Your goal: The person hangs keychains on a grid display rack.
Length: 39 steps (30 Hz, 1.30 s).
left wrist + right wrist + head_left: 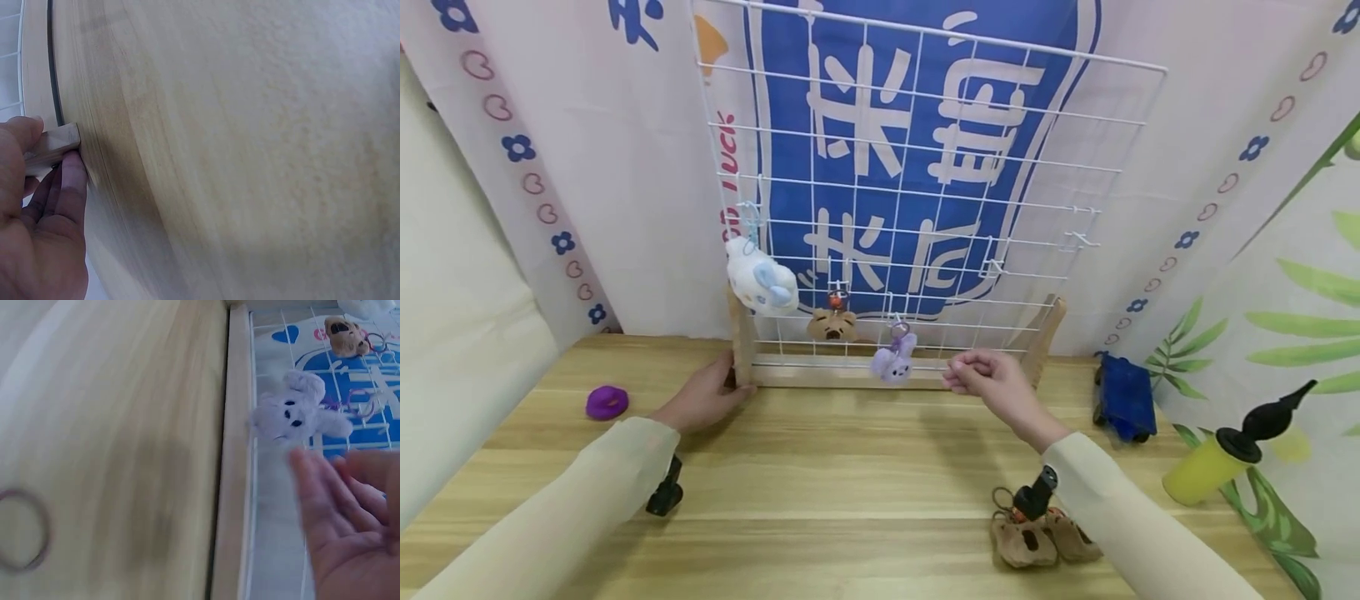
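A white wire grid rack [925,32] stands upright in a wooden base [820,377]. My left hand [703,398] grips the base's left end; in the left wrist view the thumb and fingers pinch a wooden foot [57,142]. Low on the grid hangs a lavender bunny plush keychain [893,365]. Just right of it is my right hand [996,387], fingers loosely bent and holding nothing, apart from the bunny in the right wrist view. A brown bear-face keychain [832,326] and a white-and-blue plush keychain [760,279] hang further left.
Brown plush keychains [1026,543] lie on the table under my right forearm. A blue toy vehicle [1125,398] and a yellow bottle with a black top [1202,473] stand at the right. At the left lies a purple ring-shaped object [607,402]. White hooks [1078,239] sit on the grid's right side.
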Tool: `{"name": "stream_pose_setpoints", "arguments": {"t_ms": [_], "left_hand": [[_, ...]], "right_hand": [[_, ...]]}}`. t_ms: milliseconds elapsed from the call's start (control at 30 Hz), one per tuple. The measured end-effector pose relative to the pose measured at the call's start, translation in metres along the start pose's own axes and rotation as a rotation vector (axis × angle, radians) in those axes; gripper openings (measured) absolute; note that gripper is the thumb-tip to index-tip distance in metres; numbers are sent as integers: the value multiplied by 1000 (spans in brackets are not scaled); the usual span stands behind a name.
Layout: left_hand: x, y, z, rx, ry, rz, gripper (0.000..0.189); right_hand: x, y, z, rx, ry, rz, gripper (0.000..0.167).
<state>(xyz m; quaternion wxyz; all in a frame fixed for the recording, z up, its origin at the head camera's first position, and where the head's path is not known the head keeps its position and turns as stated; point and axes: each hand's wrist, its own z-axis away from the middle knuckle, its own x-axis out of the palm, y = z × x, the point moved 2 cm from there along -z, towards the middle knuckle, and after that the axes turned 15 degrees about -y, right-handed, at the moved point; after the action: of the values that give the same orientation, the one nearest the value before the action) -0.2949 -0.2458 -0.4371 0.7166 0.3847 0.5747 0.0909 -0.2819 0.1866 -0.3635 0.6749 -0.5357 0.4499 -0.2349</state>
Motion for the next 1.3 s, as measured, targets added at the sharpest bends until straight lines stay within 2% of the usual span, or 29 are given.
{"name": "stream_pose_setpoints", "arguments": {"t_ms": [200,467,633,900,1033,1167,1300], "left_hand": [[-1,-2,2,-12,-6,-2,66],[-1,1,3,-4,-3,16,62],[0,-1,2,-25,-7,33,63],[-2,3,0,-20,-12,15,65],[0,3,0,-20,-8,22,63],[1,1,0,-15,-4,27,61],[0,2,1,-14,0,27,61]], "right_hand": [[-7,25,29,95,-179,98,28],[-9,48,67,126,-259,279,25],[-14,54,82,182,-364,278,25],[-17,58,95,221,-500,261,31],[-15,60,95,206,-542,229,32],[-12,60,95,196,-548,232,30],[-10,58,95,257,-513,256,28]]}}
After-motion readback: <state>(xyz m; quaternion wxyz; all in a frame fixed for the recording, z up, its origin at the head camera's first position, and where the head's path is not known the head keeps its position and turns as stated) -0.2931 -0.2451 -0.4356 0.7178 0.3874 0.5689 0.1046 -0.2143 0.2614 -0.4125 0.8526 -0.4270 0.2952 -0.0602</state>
